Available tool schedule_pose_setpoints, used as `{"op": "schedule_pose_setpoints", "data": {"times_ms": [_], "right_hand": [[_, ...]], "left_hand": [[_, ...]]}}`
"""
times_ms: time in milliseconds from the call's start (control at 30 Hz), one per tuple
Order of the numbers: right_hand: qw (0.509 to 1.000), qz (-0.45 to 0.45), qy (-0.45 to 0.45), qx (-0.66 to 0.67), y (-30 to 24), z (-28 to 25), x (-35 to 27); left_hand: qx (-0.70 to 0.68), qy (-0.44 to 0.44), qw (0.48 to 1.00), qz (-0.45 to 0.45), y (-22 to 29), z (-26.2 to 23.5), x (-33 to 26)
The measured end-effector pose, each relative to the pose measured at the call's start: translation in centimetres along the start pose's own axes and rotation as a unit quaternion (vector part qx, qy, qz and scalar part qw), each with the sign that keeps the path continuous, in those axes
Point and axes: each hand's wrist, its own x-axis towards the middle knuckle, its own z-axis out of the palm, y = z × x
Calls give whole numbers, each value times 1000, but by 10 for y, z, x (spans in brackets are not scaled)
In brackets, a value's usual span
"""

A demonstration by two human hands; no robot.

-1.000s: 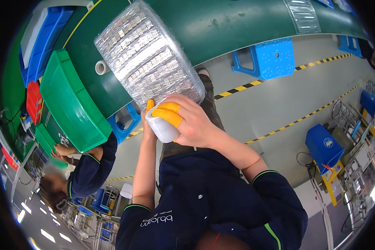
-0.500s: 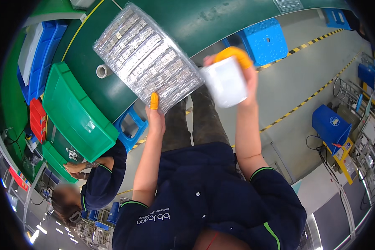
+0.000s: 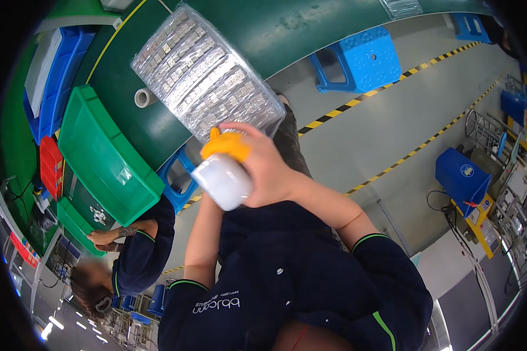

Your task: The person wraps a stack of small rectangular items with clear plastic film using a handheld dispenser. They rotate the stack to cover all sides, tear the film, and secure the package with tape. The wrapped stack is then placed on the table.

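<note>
While right hand [image 3: 269, 172] clasps it — smooth white bottle [image 3: 222, 180], orange cap [image 3: 225, 145].

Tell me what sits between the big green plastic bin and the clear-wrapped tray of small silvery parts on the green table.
In the head view, a short white tube lies on the green table between the green plastic bin and the clear-wrapped tray.

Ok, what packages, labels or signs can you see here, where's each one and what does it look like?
Wrapped tray: on the green table, rectangular, clear film over rows of small silvery parts.
Bottle: in the right hand, white, yellow cap.
Sticker: on the blue box at right, round, white.
Green bin: left on the table, a clear bag inside.
</note>
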Motion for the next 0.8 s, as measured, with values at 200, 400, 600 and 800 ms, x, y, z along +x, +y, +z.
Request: {"op": "schedule_pose_setpoints", "data": {"times_ms": [200, 400, 600, 800], "right_hand": [[976, -43, -38, -211, 37, 54, -13], [951, -69, -31, -299, 46, 65, -12], [933, -50, -28, -357, 34, 76, -22], [902, 16, -89, -423, 29, 94, -33]], "left_hand": [[37, -45, 998, 2, 12, -20, 7], [-247, -175, 952, -49, 47, -1, -31], [88, 13, 995, 36, 53, 21, -62], [220, 95, 969, 66, 57, 21, -59]]}}
